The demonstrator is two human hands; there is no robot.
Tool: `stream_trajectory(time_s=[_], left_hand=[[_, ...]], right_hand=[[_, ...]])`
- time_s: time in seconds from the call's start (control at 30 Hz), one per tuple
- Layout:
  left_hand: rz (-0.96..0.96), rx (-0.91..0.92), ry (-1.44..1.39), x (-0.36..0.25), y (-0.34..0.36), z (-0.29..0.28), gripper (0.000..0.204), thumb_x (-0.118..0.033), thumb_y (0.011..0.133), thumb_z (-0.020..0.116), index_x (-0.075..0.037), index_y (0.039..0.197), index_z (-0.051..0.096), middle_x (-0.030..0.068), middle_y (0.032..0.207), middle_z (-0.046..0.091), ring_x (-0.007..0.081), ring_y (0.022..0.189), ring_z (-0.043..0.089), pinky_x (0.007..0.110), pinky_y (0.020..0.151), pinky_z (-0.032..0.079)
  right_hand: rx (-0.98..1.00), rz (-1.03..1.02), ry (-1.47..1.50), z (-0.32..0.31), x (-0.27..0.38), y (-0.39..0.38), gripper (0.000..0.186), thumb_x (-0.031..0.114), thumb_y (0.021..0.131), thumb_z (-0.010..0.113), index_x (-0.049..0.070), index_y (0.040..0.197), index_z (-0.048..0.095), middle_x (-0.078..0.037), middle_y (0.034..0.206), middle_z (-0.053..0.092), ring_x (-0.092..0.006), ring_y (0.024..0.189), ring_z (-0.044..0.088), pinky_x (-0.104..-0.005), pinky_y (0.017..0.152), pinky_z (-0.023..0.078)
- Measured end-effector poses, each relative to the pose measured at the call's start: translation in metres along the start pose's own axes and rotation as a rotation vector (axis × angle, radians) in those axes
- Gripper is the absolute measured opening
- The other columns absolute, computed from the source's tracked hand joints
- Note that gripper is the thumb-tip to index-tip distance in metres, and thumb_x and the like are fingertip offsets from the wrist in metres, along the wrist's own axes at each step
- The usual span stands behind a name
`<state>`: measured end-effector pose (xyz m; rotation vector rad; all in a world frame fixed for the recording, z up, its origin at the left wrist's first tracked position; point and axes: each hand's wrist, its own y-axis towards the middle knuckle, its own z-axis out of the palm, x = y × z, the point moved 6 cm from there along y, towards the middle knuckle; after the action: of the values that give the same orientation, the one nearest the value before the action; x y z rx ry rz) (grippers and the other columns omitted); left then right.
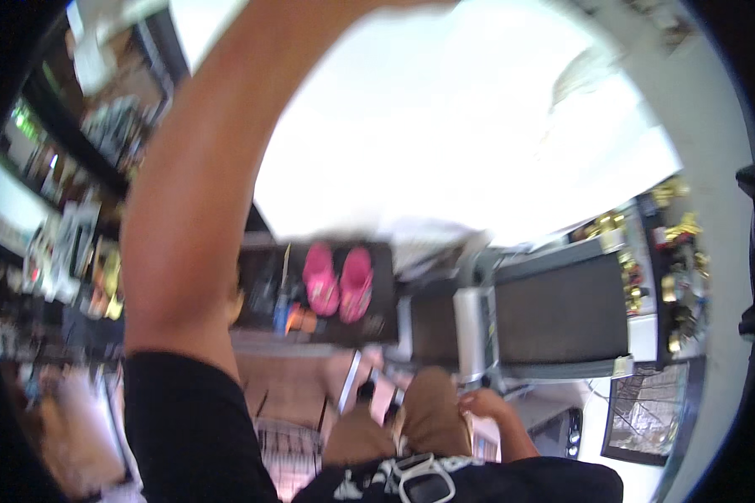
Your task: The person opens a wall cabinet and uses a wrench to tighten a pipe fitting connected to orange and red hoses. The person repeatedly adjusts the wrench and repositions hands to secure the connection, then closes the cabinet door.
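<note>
White sheet (pixel 445 126) first? Biggest item by far.

Yes. Fills the upper middle, badly overexposed. Its lower edge runs just above the dark board and the framed panels. Can't call cloth or paper.

Next?

Left arm (pixel 197 193), bare below a black sleeve (pixel 180 419). Raised, crosses in front of the left part of the sheet, runs up to the top edge.

Right side?

Dark panels (pixel 558 310) in a grey frame, pale bar (pixel 468 337) between them. Left of those, a dark board (pixel 383 285). Below, brown trousers (pixel 436 419), knees toward the panels.

On the board?

Pair of pink shoes (pixel 356 289), side by side.

Hands?

Well apart. Right hand (pixel 482 404) is low, beside the right knee, fingers toward the trousers. Contact unclear; can't tell if it grips anything. Left hand (pixel 419 2) is a sliver at the top edge, nearest the sheet. Can't tell if it's clamped on it.

Small stuff?

White-rimmed glasses (pixel 426 486) at the chest. Orange thing (pixel 303 318) left of the shoes, then a slim blue thing (pixel 280 315). Both too blurred to identify.
</note>
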<state>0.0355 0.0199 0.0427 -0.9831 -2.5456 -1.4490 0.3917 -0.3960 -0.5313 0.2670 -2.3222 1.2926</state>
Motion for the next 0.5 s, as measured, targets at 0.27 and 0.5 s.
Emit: stream_trajectory(time_s=[0.27, 0.5], left_hand=[[0.042, -0.045, -0.031, -0.012, -0.006, -0.029, 0.029, -0.018, 0.079, 0.078, -0.015, 0.108, 0.075, -0.0022, 0.106, 0.065, 0.0231, 0.107, 0.063, 0.040, 0.088, 0.060], [0.084, -0.113, -0.043, -0.007, -0.011, -0.019, 0.016, -0.017, 0.088, 0.069, -0.008, 0.099, 0.075, 0.0104, 0.098, 0.073, 0.0320, 0.103, 0.070, 0.046, 0.087, 0.059]], right_hand=[[-1.110, -0.757, 0.038, -0.342, 0.347, -0.091, 0.033, 0.004, 0.086, 0.079, 0.004, 0.118, 0.072, -0.014, 0.112, 0.075, -0.0255, 0.107, 0.073, -0.0344, 0.093, 0.056], [-2.047, -1.230, -0.319, -0.486, 0.460, -0.163, 0.019, 0.014, 0.097, 0.071, 0.002, 0.111, 0.071, -0.006, 0.099, 0.071, -0.0151, 0.090, 0.065, -0.0306, 0.082, 0.052]])
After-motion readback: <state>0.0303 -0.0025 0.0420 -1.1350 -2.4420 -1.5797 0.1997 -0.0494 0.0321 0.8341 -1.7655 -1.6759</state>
